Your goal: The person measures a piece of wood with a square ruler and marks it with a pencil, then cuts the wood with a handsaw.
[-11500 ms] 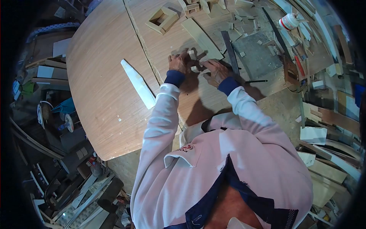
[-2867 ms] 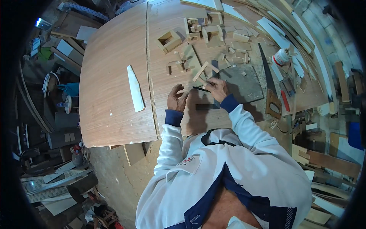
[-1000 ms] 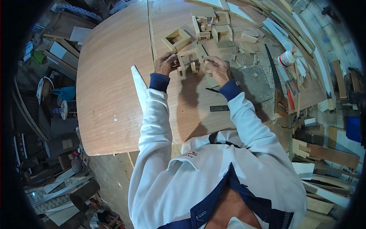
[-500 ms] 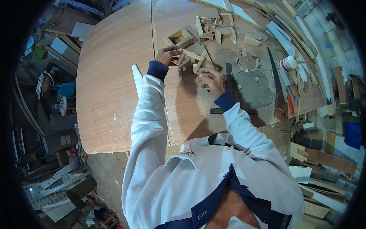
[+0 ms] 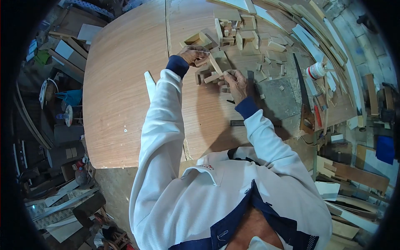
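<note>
A small wooden frame piece is raised over the table between my hands. My left hand grips its upper left end with closed fingers. At its lower right corner, my right hand pinches the wood. Under and behind the piece lie a flat board and a small block. An open wooden box frame rests just beyond my left hand. More small wooden assemblies stand further back.
A handsaw, a red-handled tool and a white bottle lie on the right. Wood offcuts surround a dark square plate. A pale wedge-shaped strip lies beside my left sleeve, and long strips line the right edge.
My left hand has shifted slightly right. The frame piece has turned, and my right hand, earlier apart from it with looser fingers, now pinches its corner.
</note>
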`<act>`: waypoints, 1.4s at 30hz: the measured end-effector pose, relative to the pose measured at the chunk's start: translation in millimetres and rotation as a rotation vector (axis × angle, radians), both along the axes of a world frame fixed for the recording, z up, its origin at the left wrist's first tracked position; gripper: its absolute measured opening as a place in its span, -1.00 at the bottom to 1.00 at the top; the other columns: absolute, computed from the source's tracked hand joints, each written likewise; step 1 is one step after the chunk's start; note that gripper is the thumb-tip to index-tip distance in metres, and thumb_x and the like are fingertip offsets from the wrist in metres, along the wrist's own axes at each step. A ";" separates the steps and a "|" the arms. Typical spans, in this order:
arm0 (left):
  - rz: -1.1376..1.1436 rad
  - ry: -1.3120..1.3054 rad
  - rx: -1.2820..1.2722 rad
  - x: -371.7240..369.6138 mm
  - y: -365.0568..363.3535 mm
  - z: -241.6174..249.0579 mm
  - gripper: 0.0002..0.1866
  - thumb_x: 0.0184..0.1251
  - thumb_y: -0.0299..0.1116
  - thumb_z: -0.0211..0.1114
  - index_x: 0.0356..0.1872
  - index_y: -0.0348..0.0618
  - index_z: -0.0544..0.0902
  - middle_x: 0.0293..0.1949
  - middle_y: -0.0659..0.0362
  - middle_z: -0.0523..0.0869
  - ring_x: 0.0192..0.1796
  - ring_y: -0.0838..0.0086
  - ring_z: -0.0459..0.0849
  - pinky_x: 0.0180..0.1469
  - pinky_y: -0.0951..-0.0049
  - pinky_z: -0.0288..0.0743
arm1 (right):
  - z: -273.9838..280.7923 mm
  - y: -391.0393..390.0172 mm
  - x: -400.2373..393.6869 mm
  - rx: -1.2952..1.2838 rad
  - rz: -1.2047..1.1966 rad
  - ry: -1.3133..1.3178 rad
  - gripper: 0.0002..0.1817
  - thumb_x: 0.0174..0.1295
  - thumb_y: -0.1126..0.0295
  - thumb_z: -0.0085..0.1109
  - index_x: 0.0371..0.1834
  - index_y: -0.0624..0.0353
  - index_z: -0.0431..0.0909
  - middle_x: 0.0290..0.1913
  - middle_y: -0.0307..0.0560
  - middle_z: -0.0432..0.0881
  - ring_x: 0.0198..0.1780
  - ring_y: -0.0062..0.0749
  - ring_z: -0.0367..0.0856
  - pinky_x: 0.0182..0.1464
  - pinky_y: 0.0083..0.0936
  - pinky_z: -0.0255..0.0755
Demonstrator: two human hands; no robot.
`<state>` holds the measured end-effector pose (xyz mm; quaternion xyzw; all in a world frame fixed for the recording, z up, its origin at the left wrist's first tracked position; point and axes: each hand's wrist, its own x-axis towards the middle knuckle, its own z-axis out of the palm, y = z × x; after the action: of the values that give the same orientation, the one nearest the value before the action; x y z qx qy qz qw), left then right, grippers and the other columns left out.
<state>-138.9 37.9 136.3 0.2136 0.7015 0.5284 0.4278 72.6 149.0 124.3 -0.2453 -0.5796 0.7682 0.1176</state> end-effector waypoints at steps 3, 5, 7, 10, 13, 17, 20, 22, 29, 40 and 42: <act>-0.088 0.118 0.025 -6.1 2.5 -7.6 -0.73 0.16 -0.29 0.31 -0.16 -0.19 0.61 -0.26 0.21 0.66 -0.30 0.48 0.69 -0.32 0.47 0.63 | -3.9 0.6 -3.3 0.048 0.003 0.012 -0.81 0.25 0.32 0.10 -0.20 0.20 0.44 -0.34 -0.20 0.61 -0.40 -0.61 0.58 -0.50 -0.68 0.44; -0.298 0.512 0.074 -20.8 3.4 -25.6 -0.71 0.16 -0.29 0.29 -0.10 -0.16 0.61 -0.22 0.26 0.64 -0.25 0.49 0.68 -0.27 0.43 0.66 | -3.8 2.1 -3.7 0.082 0.013 0.023 -0.84 0.23 0.35 0.12 -0.23 0.20 0.46 -0.35 -0.22 0.61 -0.41 -0.62 0.57 -0.50 -0.69 0.44; -0.438 1.014 0.135 -29.4 5.7 -28.1 -0.71 0.18 -0.30 0.27 -0.07 -0.12 0.61 -0.20 0.27 0.62 -0.19 0.49 0.66 -0.27 0.42 0.67 | 0.7 3.0 -1.8 0.007 -0.019 -0.005 -0.88 0.20 0.41 0.14 -0.26 0.19 0.49 -0.37 -0.22 0.60 -0.41 -0.63 0.56 -0.50 -0.69 0.42; -0.490 1.065 0.108 -23.9 11.3 -31.9 -0.71 0.23 -0.33 0.21 0.00 0.01 0.60 -0.16 0.25 0.58 -0.05 0.45 0.60 -0.19 0.40 0.69 | -4.1 5.4 1.0 0.020 -0.038 0.005 -0.89 0.20 0.42 0.14 -0.26 0.18 0.49 -0.37 -0.22 0.60 -0.42 -0.65 0.55 -0.49 -0.69 0.42; -0.493 1.589 0.209 -29.1 17.3 -42.7 -0.73 0.24 -0.30 0.22 -0.05 -0.07 0.63 -0.20 0.22 0.63 -0.18 0.49 0.62 -0.14 0.49 0.59 | -1.0 8.6 7.2 0.027 -0.052 -0.023 -0.89 0.19 0.42 0.15 -0.26 0.17 0.51 -0.37 -0.23 0.61 -0.43 -0.66 0.53 -0.47 -0.70 0.42; -0.306 0.793 0.084 6.7 17.1 -0.3 -0.73 0.18 -0.18 0.29 -0.23 -0.15 0.69 -0.32 0.20 0.69 -0.29 0.53 0.60 -0.22 0.54 0.50 | -4.4 21.1 11.9 0.008 -0.071 -0.033 -0.89 0.19 0.40 0.14 -0.26 0.15 0.53 -0.35 -0.25 0.62 -0.40 -0.65 0.54 -0.42 -0.70 0.43; -0.283 0.779 0.060 12.9 16.3 9.3 -0.72 0.20 -0.19 0.27 -0.18 -0.13 0.67 -0.26 0.20 0.68 -0.27 0.53 0.62 -0.22 0.53 0.52 | -9.7 28.6 10.8 -0.001 -0.055 -0.009 -0.88 0.19 0.38 0.14 -0.26 0.15 0.54 -0.35 -0.25 0.62 -0.39 -0.65 0.53 -0.39 -0.68 0.44; -0.296 0.789 0.043 -1.0 21.6 -13.5 -0.71 0.20 -0.18 0.26 -0.15 -0.12 0.66 -0.23 0.20 0.67 -0.24 0.53 0.63 -0.21 0.50 0.54 | -8.1 30.1 11.3 0.007 -0.057 0.004 -0.88 0.20 0.38 0.14 -0.26 0.15 0.54 -0.34 -0.25 0.62 -0.39 -0.65 0.53 -0.37 -0.67 0.44; -0.102 0.339 0.032 29.9 8.4 17.8 -0.66 0.24 -0.17 0.22 -0.07 -0.16 0.62 -0.15 0.19 0.64 -0.11 0.46 0.63 -0.15 0.45 0.61 | -0.7 21.3 17.0 -0.002 -0.105 0.004 -0.89 0.20 0.38 0.14 -0.27 0.13 0.55 -0.36 -0.27 0.62 -0.39 -0.66 0.53 -0.39 -0.69 0.42; 0.253 -0.196 0.327 59.3 -5.2 27.4 -0.54 0.33 -0.08 0.12 0.01 -0.30 0.49 -0.09 0.08 0.61 -0.13 0.34 0.64 -0.18 0.38 0.54 | -12.8 16.6 15.8 -0.725 -0.074 0.134 -0.84 0.18 0.39 0.05 -0.18 0.13 0.50 -0.37 -0.16 0.56 -0.40 -0.53 0.45 -0.43 -0.66 0.32; 0.328 -0.137 0.391 57.9 -11.3 9.0 -0.60 0.34 -0.18 0.12 0.03 -0.29 0.48 -0.07 0.10 0.62 -0.13 0.36 0.64 -0.13 0.40 0.53 | -8.7 13.6 13.9 -0.804 -0.062 0.150 -0.86 0.19 0.39 0.04 -0.23 0.15 0.50 -0.39 -0.15 0.56 -0.44 -0.53 0.45 -0.47 -0.68 0.32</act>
<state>-81.1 26.6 145.4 0.1394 0.5806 0.7295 0.3337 86.5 162.5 115.6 -0.2325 -0.2155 0.9453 0.0775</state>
